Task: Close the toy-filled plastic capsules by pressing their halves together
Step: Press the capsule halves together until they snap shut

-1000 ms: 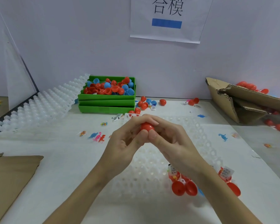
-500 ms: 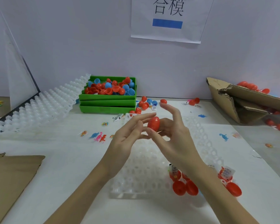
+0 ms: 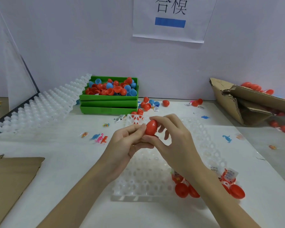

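both hands up over the white grid tray (image 3: 135, 186): left hand (image 3: 127, 142) and right hand (image 3: 173, 142) fingertips pinching a closed red capsule (image 3: 151, 127), green bin (image 3: 109, 102) at 11 o'clock

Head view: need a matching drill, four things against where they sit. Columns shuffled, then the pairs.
Things:
1. red capsule
2. green trays
3. torn cardboard box
4. flat brown cardboard

Places:
A. lying at the table's near left edge
B. held between both hands above the white grid tray
C. stacked at the back wall, left of centre, top one full of red and blue shells
D. far right, lying on its side

Pairs: 1-B, 2-C, 3-D, 4-A

The left hand and right hand both pinch the capsule; the white grid tray lies beneath them.
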Demonstrator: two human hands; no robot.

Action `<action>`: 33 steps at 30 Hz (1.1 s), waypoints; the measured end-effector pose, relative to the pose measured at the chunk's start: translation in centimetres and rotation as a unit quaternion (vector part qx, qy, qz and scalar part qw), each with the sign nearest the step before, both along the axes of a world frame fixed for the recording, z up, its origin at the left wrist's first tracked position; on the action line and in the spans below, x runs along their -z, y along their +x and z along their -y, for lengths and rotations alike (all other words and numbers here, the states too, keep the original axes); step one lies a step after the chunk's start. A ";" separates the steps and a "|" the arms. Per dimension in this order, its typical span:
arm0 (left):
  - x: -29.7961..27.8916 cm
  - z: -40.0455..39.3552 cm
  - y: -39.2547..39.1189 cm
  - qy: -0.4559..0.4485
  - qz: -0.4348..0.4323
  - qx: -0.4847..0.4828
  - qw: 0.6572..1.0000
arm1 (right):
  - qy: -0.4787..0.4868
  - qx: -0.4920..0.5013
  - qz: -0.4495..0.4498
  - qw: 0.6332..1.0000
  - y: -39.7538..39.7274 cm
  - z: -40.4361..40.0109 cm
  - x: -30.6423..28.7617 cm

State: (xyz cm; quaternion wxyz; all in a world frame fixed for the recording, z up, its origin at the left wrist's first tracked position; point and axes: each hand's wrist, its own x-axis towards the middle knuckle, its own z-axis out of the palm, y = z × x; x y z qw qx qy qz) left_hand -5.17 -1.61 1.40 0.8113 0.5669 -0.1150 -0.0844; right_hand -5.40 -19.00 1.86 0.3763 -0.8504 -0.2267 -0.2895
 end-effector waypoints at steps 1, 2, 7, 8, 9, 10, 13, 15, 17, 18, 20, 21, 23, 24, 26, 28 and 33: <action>-0.1 -0.1 0.0 -0.001 0.000 0.000 1.000 | 0.007 -0.003 0.005 1.000 -0.1 -0.1 0.0; -0.1 -0.1 0.0 0.002 0.002 0.000 1.000 | 0.015 -0.009 0.007 1.000 -0.1 -0.3 0.0; -0.1 0.3 -0.1 0.019 0.023 -0.012 0.999 | 0.018 -0.031 0.003 0.999 -0.3 -0.5 0.1; 0.0 0.4 -0.2 0.023 0.028 -0.022 0.999 | 0.008 -0.031 0.006 0.999 -0.3 -0.6 0.2; 0.0 0.5 -0.2 0.026 0.031 -0.032 0.999 | -0.002 -0.029 0.009 1.000 -0.4 -0.6 0.2; 0.1 0.5 -0.2 0.027 0.032 -0.042 0.998 | -0.009 -0.025 0.011 1.000 -0.4 -0.7 0.2; 0.4 0.7 -0.2 0.013 0.026 -0.061 0.998 | -0.013 -0.020 0.014 1.000 -0.4 -0.8 0.2; 0.5 0.8 -0.2 -0.005 0.019 -0.059 0.998 | -0.009 -0.018 0.012 1.000 -0.4 -0.7 0.1; 0.5 0.9 -0.2 -0.028 0.007 -0.049 0.998 | 0.002 -0.010 0.010 1.000 -0.5 -0.7 0.1; 0.4 0.9 -0.2 -0.043 0.000 -0.043 0.998 | 0.010 -0.005 0.010 1.000 -0.6 -0.7 0.0; 0.2 0.8 -0.2 -0.072 -0.011 -0.031 0.997 | 0.021 -0.001 0.014 1.000 -0.7 -0.8 -0.1; 0.2 0.9 -0.2 -0.082 -0.013 -0.027 0.996 | 0.018 -0.001 0.021 1.000 -0.7 -0.9 -0.1; 0.2 0.9 -0.2 -0.093 -0.010 -0.018 0.995 | 0.003 0.005 0.035 0.999 -0.8 -1.0 -0.1; 0.2 0.9 -0.3 -0.092 -0.010 -0.016 0.996 | -0.002 0.012 0.036 0.999 -0.9 -1.1 0.0; 0.2 0.9 -0.3 -0.077 -0.009 -0.020 0.997 | -0.001 0.025 0.032 0.999 -1.0 -1.3 0.1; 0.2 0.8 -0.2 -0.027 0.011 -0.045 0.999 | 0.011 0.031 0.022 0.999 -1.0 -1.5 0.2; 0.5 0.9 -0.2 0.202 0.156 -0.185 0.949 | 0.047 0.004 -0.047 0.998 -0.9 -1.1 -0.1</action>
